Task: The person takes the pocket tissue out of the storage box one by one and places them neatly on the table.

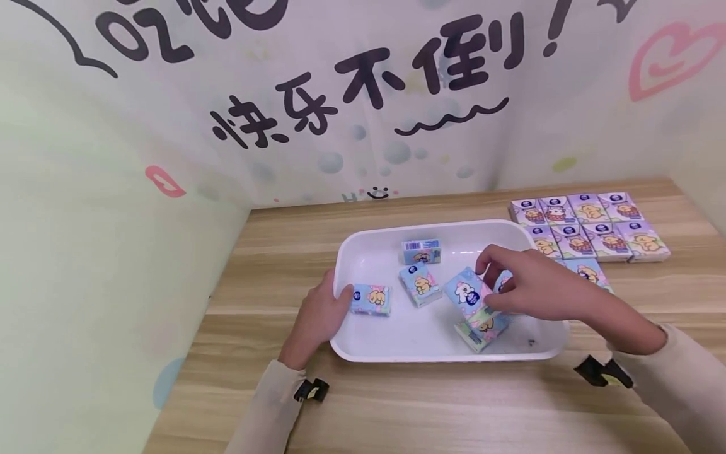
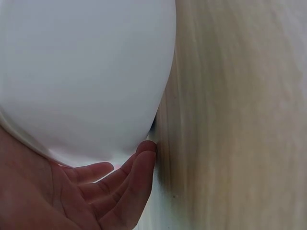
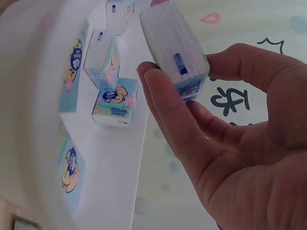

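In the head view, my right hand (image 1: 533, 284) pinches a blue tissue pack (image 1: 464, 295) above the right half of a white plastic tub (image 1: 425, 340). The right wrist view shows the same pack (image 3: 175, 40) between thumb and fingers, its pale side facing the camera. My left hand (image 1: 320, 313) grips the tub's left end, thumb over the rim; in the left wrist view its fingers (image 2: 129, 191) curl against the outer wall. Inside lie several more blue packs: one by the left thumb (image 1: 370, 299), one mid-tub (image 1: 420, 284), another at the back wall (image 1: 421, 251), and one beneath the held pack (image 1: 482, 333).
Purple tissue packs (image 1: 590, 227) lie in two tidy rows on the wooden table (image 1: 272, 277), behind and right of the tub. A blue pack (image 1: 588, 274) sits in front of them, partly hidden by my right arm. A printed curtain (image 1: 363, 126) hangs at the back.
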A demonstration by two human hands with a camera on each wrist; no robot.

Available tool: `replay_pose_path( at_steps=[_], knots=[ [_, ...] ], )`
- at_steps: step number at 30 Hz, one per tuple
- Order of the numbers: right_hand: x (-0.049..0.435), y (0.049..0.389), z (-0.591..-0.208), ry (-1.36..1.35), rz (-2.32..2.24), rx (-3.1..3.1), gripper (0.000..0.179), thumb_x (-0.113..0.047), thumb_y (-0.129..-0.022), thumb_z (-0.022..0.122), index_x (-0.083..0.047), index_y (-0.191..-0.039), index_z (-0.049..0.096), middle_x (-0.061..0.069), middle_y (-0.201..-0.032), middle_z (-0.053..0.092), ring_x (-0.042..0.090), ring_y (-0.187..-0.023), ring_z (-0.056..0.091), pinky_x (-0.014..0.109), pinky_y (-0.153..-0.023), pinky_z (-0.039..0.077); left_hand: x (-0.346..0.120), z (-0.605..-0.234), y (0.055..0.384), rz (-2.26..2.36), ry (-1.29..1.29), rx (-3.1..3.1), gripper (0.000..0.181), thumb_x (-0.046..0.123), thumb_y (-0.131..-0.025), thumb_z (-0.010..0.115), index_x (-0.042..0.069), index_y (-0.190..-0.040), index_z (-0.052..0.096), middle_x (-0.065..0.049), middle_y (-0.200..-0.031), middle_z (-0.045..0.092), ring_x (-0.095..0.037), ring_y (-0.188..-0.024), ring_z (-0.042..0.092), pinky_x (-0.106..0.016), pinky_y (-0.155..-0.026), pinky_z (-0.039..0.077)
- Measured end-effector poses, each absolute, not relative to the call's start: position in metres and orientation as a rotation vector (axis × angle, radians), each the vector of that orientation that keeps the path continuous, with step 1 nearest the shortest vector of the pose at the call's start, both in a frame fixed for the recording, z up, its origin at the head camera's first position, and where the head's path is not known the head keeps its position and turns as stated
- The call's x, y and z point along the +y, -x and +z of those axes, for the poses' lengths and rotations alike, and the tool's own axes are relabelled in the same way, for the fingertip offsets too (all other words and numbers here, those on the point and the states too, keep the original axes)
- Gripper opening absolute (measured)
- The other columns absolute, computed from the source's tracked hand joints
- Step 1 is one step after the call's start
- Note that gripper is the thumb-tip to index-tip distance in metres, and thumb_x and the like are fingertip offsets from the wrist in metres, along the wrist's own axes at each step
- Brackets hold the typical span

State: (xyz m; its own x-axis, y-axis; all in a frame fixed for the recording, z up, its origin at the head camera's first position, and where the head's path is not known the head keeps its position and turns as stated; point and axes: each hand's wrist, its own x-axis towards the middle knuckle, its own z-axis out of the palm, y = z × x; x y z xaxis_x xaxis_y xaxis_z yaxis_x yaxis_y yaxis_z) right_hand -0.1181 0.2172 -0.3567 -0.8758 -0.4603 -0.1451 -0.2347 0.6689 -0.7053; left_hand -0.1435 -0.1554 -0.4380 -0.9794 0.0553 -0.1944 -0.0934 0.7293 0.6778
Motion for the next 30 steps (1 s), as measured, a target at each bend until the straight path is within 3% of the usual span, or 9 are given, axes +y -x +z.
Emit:
replay_pose_path(
  at_steps=[16,30],
  knots=[
    [0.242,0.116,-0.365,0.492,-1.069,2.625,0.049,-0.017,-0.094,0.088,-0.003,-0.132,0.061,0.005,-0.115,0.072,0.023,-0.097,0.075,0.05,-0.085,0.068,-0.157,-0.438,0.141,1.107,0.045,2.726,0.058,0.035,-0.114,0.057,0.008,-0.163,0.041,-0.022,-0.129,0.07,-0.024,-0.079,0.078,-0.036,-0.055,0.066],
    [0.26,0.113,-0.367,0.432,-1.151,2.638,0.05,-0.01,-0.095,0.085,0.002,-0.135,0.058,0.011,-0.119,0.07,0.025,-0.099,0.076,0.034,-0.078,0.068,-0.155,-0.439,0.144,1.108,0.059,2.708,0.058,0.036,-0.115,0.056,0.01,-0.164,0.041,-0.02,-0.125,0.071,-0.022,-0.075,0.077,-0.035,-0.054,0.066]
  ],
)
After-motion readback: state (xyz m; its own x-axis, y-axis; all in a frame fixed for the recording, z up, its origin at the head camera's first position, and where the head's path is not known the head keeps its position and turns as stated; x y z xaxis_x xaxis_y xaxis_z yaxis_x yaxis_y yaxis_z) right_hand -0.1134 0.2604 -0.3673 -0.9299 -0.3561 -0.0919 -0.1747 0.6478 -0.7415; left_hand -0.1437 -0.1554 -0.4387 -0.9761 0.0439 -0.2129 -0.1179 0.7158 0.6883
